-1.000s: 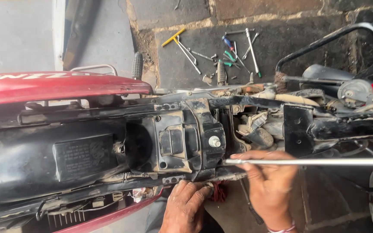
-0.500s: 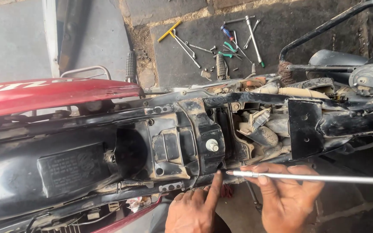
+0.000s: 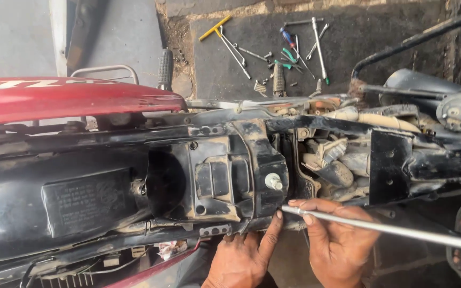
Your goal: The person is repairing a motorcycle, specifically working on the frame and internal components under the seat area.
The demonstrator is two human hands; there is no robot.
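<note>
so my right hand (image 3: 337, 242) has slid up the long steel rod (image 3: 390, 229) and now pinches it by the tip at the black frame rail (image 3: 241, 226), left hand (image 3: 244, 256) moved in, forefinger spread against that joint, probably steadying it

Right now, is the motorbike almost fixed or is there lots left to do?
Looks partway. Done: the seat is off, so the black frame and wiring lie open beside the red tank. In hand: the right hand holds a long silver rod with its tip at the frame's lower edge, and the left hand steadies that spot. Left: the tools lie spread on the ground and nothing is covered back up.
</note>
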